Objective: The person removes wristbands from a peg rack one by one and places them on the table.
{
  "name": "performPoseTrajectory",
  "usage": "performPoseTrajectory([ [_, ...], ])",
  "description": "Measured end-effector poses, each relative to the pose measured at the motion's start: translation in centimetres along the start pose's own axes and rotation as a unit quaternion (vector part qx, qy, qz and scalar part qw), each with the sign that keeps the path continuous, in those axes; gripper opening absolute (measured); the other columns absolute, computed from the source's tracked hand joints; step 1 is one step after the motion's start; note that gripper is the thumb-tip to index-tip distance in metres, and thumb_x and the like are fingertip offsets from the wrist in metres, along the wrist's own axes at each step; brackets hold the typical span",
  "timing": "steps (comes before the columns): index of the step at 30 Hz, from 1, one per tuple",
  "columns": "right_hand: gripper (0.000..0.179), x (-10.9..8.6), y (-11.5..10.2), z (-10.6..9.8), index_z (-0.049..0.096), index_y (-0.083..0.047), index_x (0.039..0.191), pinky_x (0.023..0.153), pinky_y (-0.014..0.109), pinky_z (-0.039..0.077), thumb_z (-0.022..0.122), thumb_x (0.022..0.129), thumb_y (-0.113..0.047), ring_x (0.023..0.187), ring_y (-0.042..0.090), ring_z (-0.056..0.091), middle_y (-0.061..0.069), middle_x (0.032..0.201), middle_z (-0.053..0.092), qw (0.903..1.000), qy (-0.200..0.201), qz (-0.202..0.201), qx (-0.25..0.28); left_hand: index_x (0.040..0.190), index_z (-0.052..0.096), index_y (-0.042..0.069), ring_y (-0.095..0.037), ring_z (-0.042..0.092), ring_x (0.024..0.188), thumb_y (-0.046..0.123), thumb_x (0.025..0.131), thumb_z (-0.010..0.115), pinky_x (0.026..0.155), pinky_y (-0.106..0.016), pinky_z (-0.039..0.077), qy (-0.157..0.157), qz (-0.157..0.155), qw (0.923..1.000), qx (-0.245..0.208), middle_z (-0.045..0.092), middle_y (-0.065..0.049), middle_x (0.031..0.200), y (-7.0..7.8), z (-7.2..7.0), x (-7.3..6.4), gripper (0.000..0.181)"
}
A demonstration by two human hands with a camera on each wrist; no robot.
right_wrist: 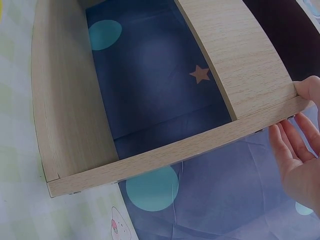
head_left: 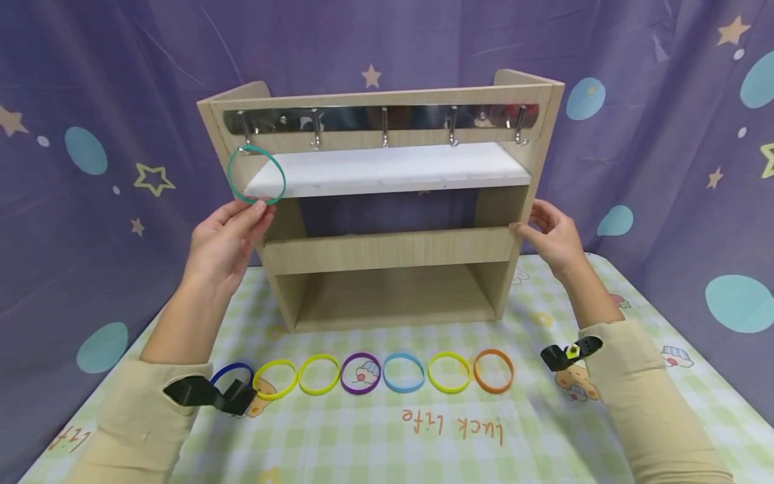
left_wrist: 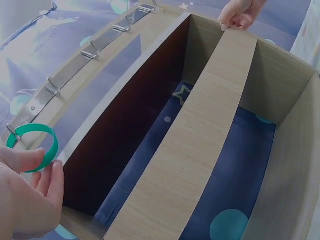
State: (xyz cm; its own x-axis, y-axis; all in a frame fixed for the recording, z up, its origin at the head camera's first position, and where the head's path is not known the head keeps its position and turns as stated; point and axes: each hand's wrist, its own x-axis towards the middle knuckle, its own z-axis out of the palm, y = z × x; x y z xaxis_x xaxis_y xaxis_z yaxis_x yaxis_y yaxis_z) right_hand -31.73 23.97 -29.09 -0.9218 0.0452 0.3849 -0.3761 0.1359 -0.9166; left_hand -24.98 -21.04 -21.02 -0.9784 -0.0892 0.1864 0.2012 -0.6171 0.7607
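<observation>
My left hand (head_left: 226, 245) pinches the lower edge of a green silicone wristband (left_wrist: 53, 145) between thumb and fingers. The band's upper edge meets the leftmost metal hook (head_left: 244, 128); whether it is looped over the tip I cannot tell. That hook belongs to a metal hook rail (head_left: 351, 119) along the top front of a light wooden shelf unit (head_left: 387, 252). On the far side, my right hand (head_left: 556, 238) grips the unit's right side panel (right_wrist: 185, 148), thumb at the front edge and fingers on the outer face.
A row of wristbands lies before the unit: dark blue (head_left: 232, 366), yellow ones (head_left: 319, 392), purple (head_left: 361, 391), light blue (head_left: 404, 390) and orange (head_left: 494, 390). They rest on a checked tablecloth (head_left: 338, 444). Behind hangs a purple curtain (head_left: 423, 47).
</observation>
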Motion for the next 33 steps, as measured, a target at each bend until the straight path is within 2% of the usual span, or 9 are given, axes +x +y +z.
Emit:
performPoseTrajectory([
  [8, 0.035, -0.1, 0.1, 0.1, 0.060, -0.027, 0.108, 0.075, 0.003, 0.051, 0.071, 0.084, -0.003, 0.095, -0.002, 0.058, -0.020, 0.094, 0.065, 0.9999, 0.002, -0.005, 0.013, 0.090, 0.064, -0.004, -0.018, 0.073, 0.073, -0.013, 0.079, 0.069, 0.075, -0.023, 0.062, 0.051, 0.036, 0.9971, -0.042, 0.071, -0.010, 0.079, 0.4, 0.7, -0.2, 0.014],
  [12, 0.036, -0.1, 0.1, 0.1, 0.060, -0.027, 0.108, 0.074, 0.003, 0.051, 0.071, 0.083, -0.003, 0.095, -0.003, 0.058, -0.020, 0.094, 0.065, 0.9999, 0.004, -0.001, 0.014, 0.089, 0.066, -0.006, -0.020, 0.073, 0.070, -0.013, 0.079, 0.069, 0.073, -0.024, 0.062, 0.062, 0.063, 0.9938, -0.067, 0.071, -0.012, 0.076, 0.7, 0.8, -0.4, 0.013],
  [16, 0.036, -0.1, 0.0, 0.1, 0.061, -0.027, 0.108, 0.074, 0.003, 0.051, 0.072, 0.083, -0.004, 0.095, -0.002, 0.058, -0.020, 0.094, 0.064, 0.9999, 0.004, 0.000, 0.013, 0.092, 0.069, -0.006, -0.020, 0.073, 0.070, -0.013, 0.078, 0.070, 0.072, -0.026, 0.062, 0.056, 0.071, 0.9923, -0.084, 0.072, -0.013, 0.076, 0.9, 0.7, -0.7, 0.016],
  [21, 0.036, -0.1, -0.1, 0.1, 0.060, -0.027, 0.109, 0.074, 0.003, 0.050, 0.072, 0.083, -0.004, 0.096, -0.002, 0.057, -0.020, 0.094, 0.064, 0.9999, 0.005, 0.000, 0.009, 0.096, 0.071, -0.004, -0.019, 0.073, 0.073, -0.011, 0.080, 0.069, 0.073, -0.028, 0.063, 0.046, 0.059, 0.9922, -0.100, 0.074, -0.012, 0.080, 1.4, 0.3, -1.1, 0.018],
  [28, 0.035, -0.1, -0.2, 0.2, 0.061, -0.025, 0.110, 0.074, 0.003, 0.050, 0.072, 0.083, -0.004, 0.095, -0.002, 0.057, -0.019, 0.094, 0.064, 0.9999, 0.006, -0.002, 0.010, 0.096, 0.071, -0.004, -0.022, 0.072, 0.078, -0.009, 0.085, 0.064, 0.077, -0.034, 0.063, 0.012, 0.046, 0.9912, -0.124, 0.073, -0.013, 0.087, 2.2, -0.8, -1.7, 0.014],
  [33, 0.035, -0.1, -0.2, 0.2, 0.061, -0.026, 0.109, 0.074, 0.003, 0.050, 0.071, 0.083, -0.004, 0.095, -0.003, 0.057, -0.019, 0.094, 0.064, 0.9999, 0.010, -0.007, 0.010, 0.099, 0.070, -0.006, -0.023, 0.070, 0.079, -0.009, 0.088, 0.060, 0.079, -0.035, 0.063, -0.016, 0.042, 0.9902, -0.133, 0.071, -0.015, 0.085, 2.5, -1.6, -2.0, 0.015],
])
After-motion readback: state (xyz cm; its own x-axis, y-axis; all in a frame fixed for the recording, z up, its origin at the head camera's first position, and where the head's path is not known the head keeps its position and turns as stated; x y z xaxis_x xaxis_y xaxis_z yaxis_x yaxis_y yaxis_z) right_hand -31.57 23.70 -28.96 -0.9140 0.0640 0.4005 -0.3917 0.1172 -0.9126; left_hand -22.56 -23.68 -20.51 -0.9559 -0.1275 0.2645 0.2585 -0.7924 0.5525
